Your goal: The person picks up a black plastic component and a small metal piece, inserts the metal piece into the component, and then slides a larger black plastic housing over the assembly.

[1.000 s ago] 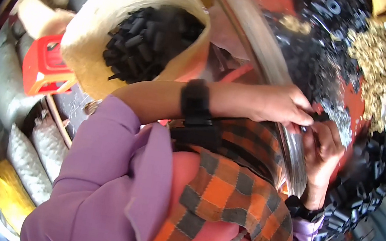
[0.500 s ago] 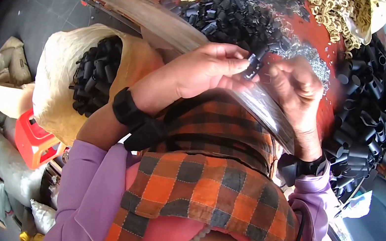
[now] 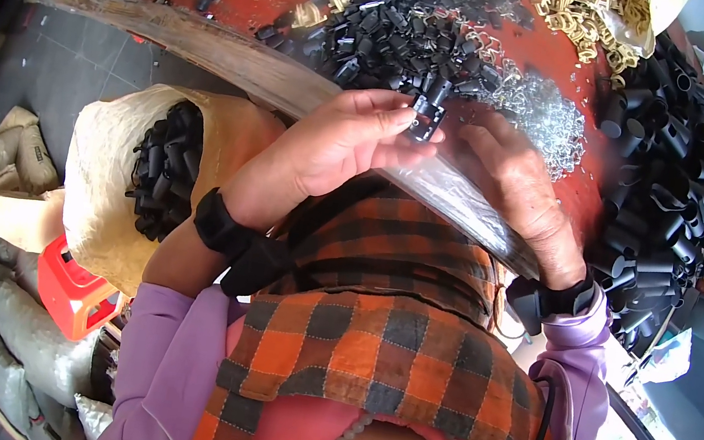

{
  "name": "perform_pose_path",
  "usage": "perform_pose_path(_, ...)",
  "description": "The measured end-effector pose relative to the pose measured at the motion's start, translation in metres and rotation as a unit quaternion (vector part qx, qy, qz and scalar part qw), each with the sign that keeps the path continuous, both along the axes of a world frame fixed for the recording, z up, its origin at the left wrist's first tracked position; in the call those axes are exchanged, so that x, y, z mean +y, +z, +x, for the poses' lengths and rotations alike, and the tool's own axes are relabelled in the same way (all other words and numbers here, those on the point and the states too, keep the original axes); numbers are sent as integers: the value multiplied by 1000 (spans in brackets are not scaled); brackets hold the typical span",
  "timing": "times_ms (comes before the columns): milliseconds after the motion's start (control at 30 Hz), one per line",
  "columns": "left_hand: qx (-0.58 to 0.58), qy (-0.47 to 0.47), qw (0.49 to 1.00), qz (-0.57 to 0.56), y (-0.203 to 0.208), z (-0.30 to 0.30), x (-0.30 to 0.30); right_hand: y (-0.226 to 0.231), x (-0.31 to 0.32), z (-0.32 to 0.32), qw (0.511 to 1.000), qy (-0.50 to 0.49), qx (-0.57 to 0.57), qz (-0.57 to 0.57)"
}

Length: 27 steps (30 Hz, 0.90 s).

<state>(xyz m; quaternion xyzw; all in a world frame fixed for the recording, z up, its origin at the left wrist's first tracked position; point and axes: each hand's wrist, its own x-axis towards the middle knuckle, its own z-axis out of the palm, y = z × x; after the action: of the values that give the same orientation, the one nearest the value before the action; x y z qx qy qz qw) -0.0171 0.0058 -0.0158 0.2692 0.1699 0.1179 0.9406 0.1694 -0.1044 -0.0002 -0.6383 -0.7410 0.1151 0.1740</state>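
Observation:
My left hand [image 3: 350, 138] pinches a small black plastic fitting [image 3: 425, 117], tube-shaped at its far end, between thumb and fingers above the table's near edge. Just to the right, my right hand [image 3: 521, 186] hovers low over the red tabletop with its back up. Its fingers reach forward and lie apart, slightly blurred, and no object shows in them. Beyond both hands spreads a pile of small black plastic pieces [image 3: 397, 40]. Beside my right fingers lies a heap of small shiny metal clips [image 3: 545, 112].
A wooden board [image 3: 188, 41] edges the red table [image 3: 248, 0]. Tan plastic parts [image 3: 573, 16] lie at the back; black tubes [image 3: 659, 202] are piled right. At left stand an open sack of black pieces [image 3: 86, 144] and a red plastic stool [image 3: 73, 288].
My right hand has turned, its curled fingers stretching out toward the table. My left hand has shifted slightly left, still holding the black fitting, now more upright. The view has shifted a little.

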Motion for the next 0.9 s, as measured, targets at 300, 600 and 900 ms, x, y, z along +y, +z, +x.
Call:
perform_pose_path(300,11,5,998,63,-1,0,-5,-9,-8,-4,998,-57,-30,22)
perform_pose_path(600,33,28,998,37,4,1,-9,-2,-10,-5,993,-119,-1,-6)
perform_pose_path(900,33,39,997,60,3,0,-11,-6,-9,-8,989,-144,-34,-9)
